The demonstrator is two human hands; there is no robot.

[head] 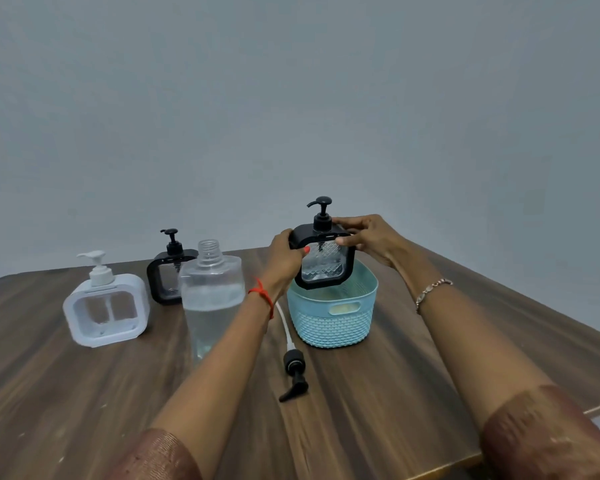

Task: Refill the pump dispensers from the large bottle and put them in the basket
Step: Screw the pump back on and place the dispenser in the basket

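A black-framed pump dispenser (324, 258) with a clear diamond-patterned body hangs upright just above the light blue woven basket (333, 320). My left hand (286, 258) grips its left upper corner and my right hand (364, 237) grips its right upper corner. The large clear bottle (210, 296), uncapped and partly full of clear liquid, stands left of my left forearm. Its black pump with a white tube (293, 368) lies on the table in front of the basket. A second black dispenser (168, 275) and a white dispenser (106, 306) stand further left.
The dark wooden table (84, 393) ends at a plain grey wall behind. Its right edge runs diagonally behind my right forearm, and its front right corner lies near my right sleeve.
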